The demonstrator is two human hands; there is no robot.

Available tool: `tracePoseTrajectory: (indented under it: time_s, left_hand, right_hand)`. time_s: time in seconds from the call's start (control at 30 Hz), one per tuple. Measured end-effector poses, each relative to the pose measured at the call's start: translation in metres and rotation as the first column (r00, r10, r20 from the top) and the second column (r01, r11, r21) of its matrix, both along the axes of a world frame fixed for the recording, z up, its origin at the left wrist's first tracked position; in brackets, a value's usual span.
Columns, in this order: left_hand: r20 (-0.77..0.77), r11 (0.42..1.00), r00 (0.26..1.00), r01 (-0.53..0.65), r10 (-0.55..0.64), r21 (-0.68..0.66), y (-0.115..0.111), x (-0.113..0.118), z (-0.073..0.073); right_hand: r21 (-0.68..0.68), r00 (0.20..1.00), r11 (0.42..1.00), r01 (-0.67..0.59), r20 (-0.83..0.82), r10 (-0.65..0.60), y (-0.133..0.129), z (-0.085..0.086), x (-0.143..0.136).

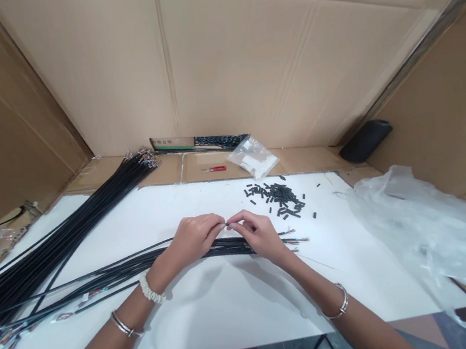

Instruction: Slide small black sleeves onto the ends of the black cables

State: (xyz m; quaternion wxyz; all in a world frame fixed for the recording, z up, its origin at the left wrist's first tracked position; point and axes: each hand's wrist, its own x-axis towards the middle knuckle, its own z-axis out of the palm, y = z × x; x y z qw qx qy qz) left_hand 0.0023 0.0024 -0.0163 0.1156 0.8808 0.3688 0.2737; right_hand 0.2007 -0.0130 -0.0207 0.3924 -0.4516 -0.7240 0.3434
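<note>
Above the middle of the white table, my left hand (196, 235) is closed in a pinch on a black cable (139, 251) that comes in from the left. Fingertip to fingertip with it, my right hand (261, 233) pinches a tiny dark piece (227, 224) at the cable's end. It looks like a short black tube, though the fingers cover most of it. Under both hands lies a loose bundle of black cables (231, 249), its stripped ends with thin coloured wires (298, 240) pointing right. A pile of short black tubes (282, 193) is scattered beyond my right hand.
A thick bundle of black cables (77, 221) slants across the left side. Along the back are a red-handled tool (217, 168), a clear bag (254, 158) and a black roll (365, 141). Plastic sheeting (437, 225) covers the right edge. Cardboard walls (232, 52) enclose the table (236, 314).
</note>
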Motion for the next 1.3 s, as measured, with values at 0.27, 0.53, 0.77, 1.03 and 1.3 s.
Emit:
tracePoseTrajectory:
  time_s: [0.27, 0.53, 0.77, 1.03, 1.3]
  left_hand:
    - [0.280, 0.899, 0.959, 0.077, 0.051, -0.430, 0.001, 0.001, -0.003]
    - [0.138, 0.858, 0.990, 0.076, -0.006, -0.508, 0.003, -0.016, 0.015]
    - [0.096, 0.699, 0.991, 0.131, -0.089, -0.703, 0.013, -0.034, 0.019]
    - [0.151, 0.703, 0.988, 0.132, -0.035, -0.698, 0.010, -0.027, 0.014]
    - [0.172, 0.722, 0.985, 0.120, -0.002, -0.681, 0.008, -0.025, 0.010]
  right_hand:
    - [-0.052, 0.999, 0.999, -0.016, -0.033, 0.014, 0.001, -0.008, -0.003]
    - [-0.168, 0.997, 0.985, -0.034, -0.070, 0.023, 0.004, -0.010, -0.006]
    - [-0.193, 0.997, 0.980, -0.045, -0.071, 0.032, 0.004, -0.012, -0.010]
    - [-0.247, 0.989, 0.967, -0.065, -0.144, 0.029, -0.002, -0.011, -0.017]
    - [-0.294, 0.975, 0.946, -0.135, -0.207, 0.074, 0.000, -0.013, -0.016]
